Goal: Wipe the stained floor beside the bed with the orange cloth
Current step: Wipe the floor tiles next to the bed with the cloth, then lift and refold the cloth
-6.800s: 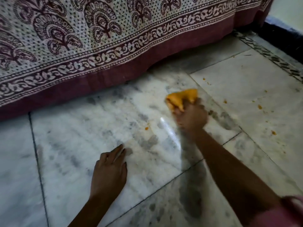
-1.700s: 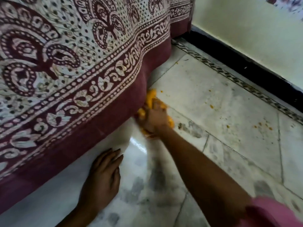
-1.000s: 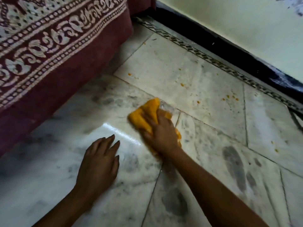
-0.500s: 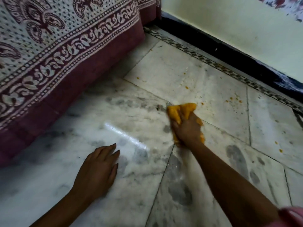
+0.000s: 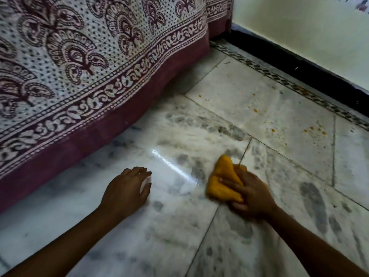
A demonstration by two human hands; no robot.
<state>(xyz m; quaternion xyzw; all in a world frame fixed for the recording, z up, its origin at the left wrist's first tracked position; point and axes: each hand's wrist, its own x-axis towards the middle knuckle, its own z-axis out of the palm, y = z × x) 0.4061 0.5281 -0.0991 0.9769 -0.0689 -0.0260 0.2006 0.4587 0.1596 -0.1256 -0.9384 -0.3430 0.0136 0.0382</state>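
Change: since half a second ago your right hand (image 5: 252, 193) has drawn the orange cloth (image 5: 222, 181) back toward you and leftward, off the far tile corner and onto the seam nearer your left hand (image 5: 124, 189), which has stayed planted.
Containers: no bowl, bucket or tray shows in the head view, so nothing is held in one.
Right grip: your fingers are clenched over the bunched cloth, pressing it flat against the floor (image 5: 179, 226); the hand is blurred at the edges.
Left grip: released, holding nothing; palm and spread fingers rest on the tile, just short of the bright streak of glare.
Cloth position: it lies on the floor beside the bed, straddling a thin dark tile joint, its peak pointing away from you, well apart from the bedsheet (image 5: 89, 66).
Floor: glossy white marble slabs with grey veining; smudged grey marks surround the cloth and trail to its right.
Stains: small orange specks (image 5: 255, 110) dot the far tile, near the patterned border strip (image 5: 279, 80) and the black skirting (image 5: 299, 56).
Bedsheet: cream fabric block-printed in maroon motifs and dots, with a plain maroon hem hanging to the floor.
Wall: pale, smooth plaster (image 5: 299, 21) above the skirting.
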